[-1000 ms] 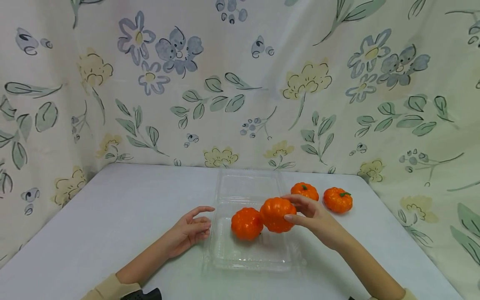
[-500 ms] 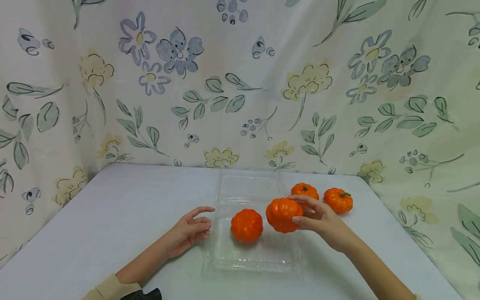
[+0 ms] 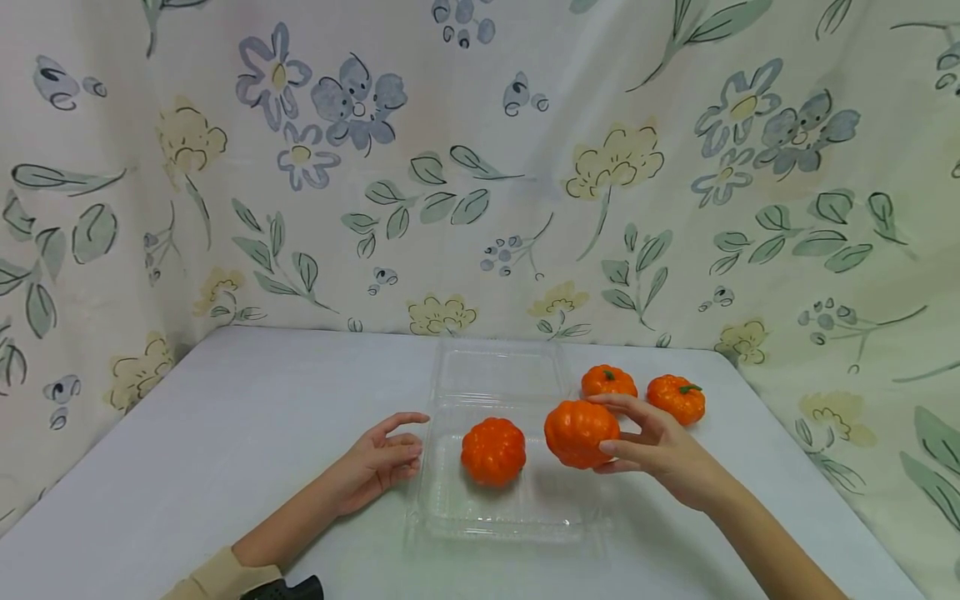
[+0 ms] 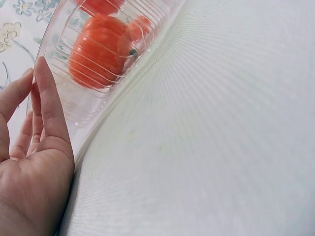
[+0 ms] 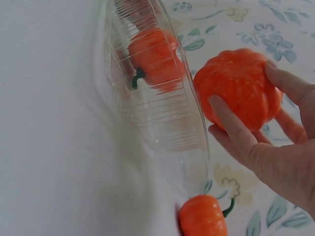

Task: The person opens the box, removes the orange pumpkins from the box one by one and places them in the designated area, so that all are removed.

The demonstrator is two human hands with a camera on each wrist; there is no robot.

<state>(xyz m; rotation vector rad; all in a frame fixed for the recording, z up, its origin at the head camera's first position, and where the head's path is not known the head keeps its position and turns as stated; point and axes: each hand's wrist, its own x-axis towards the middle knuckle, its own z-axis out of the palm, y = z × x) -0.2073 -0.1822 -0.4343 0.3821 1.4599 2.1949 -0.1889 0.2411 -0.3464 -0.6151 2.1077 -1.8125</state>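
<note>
Fingers of the right hand (image 3: 667, 457) curl round an orange pumpkin (image 3: 577, 433), stem unseen, at the right rim of the clear container (image 3: 502, 515); the left hand (image 3: 381, 460), fingers loosely bent and empty, lies by the opposite rim, contact unclear; another pumpkin (image 3: 492, 452) sits inside; a partly hidden pumpkin (image 3: 608, 380) and a stemmed pumpkin (image 3: 677, 400) stand farther back.

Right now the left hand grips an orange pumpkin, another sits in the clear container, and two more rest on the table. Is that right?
Not quite: the head view shows the right hand gripping that orange pumpkin, while the left hand is beside the clear container. Another pumpkin does sit inside, and two more rest on the table.
</note>
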